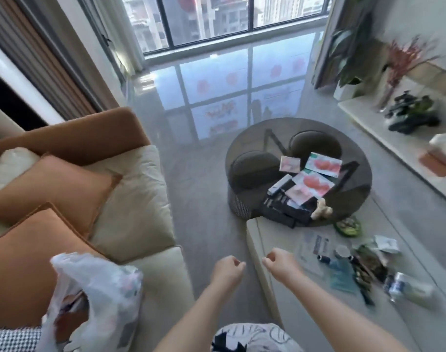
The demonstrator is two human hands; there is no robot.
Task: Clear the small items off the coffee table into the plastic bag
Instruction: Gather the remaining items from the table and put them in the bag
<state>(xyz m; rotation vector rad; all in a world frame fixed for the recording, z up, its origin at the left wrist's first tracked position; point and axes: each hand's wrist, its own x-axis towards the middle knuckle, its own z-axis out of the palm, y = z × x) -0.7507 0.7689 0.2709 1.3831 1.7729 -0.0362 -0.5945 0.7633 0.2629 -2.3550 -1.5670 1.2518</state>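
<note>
Both my hands are hanging in the air with curled fingers, and they are holding nothing.

My left hand [228, 269] and my right hand [277, 262] are floating close to each other, above the floor and the near corner of the pale coffee table [265, 240], each one closed into a loose fist. The small items [364, 268] are lying scattered on the table to the right of my right hand: a teal packet, a can lying on its side, dark wrappers and papers, all a little blurred. The white plastic bag [99, 288] is sitting well apart on the left, on the cream sofa [138, 199] beside the orange cushions, with its mouth partly open. Beyond the table, a round dark glass table [244, 153] is carrying red and white cards.
</note>
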